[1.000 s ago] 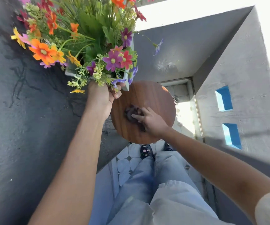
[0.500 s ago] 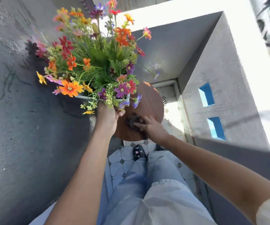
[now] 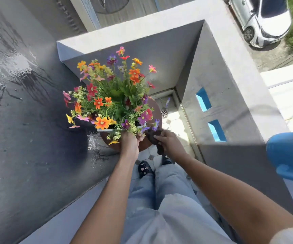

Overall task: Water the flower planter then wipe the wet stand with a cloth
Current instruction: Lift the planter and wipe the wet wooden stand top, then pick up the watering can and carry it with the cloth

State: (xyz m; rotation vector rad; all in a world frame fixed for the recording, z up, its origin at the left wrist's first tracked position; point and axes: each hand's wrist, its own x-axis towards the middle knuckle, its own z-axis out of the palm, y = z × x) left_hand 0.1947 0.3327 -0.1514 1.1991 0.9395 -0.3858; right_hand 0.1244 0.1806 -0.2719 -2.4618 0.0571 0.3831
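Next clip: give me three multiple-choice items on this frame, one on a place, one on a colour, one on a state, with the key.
1. Where is the cloth? A) on the floor B) in the right hand at the stand's near edge C) draped on the flowers
2. The wall openings are lined: A) blue B) red C) yellow
3. The left hand is: A) empty B) holding the planter's near rim C) pouring water

Key: B, fingers grip the dark cloth; A, blue shows inside; B, it clasps the white rim.

- No legible text, label, brand, number or sign appears on any surface in the head view.
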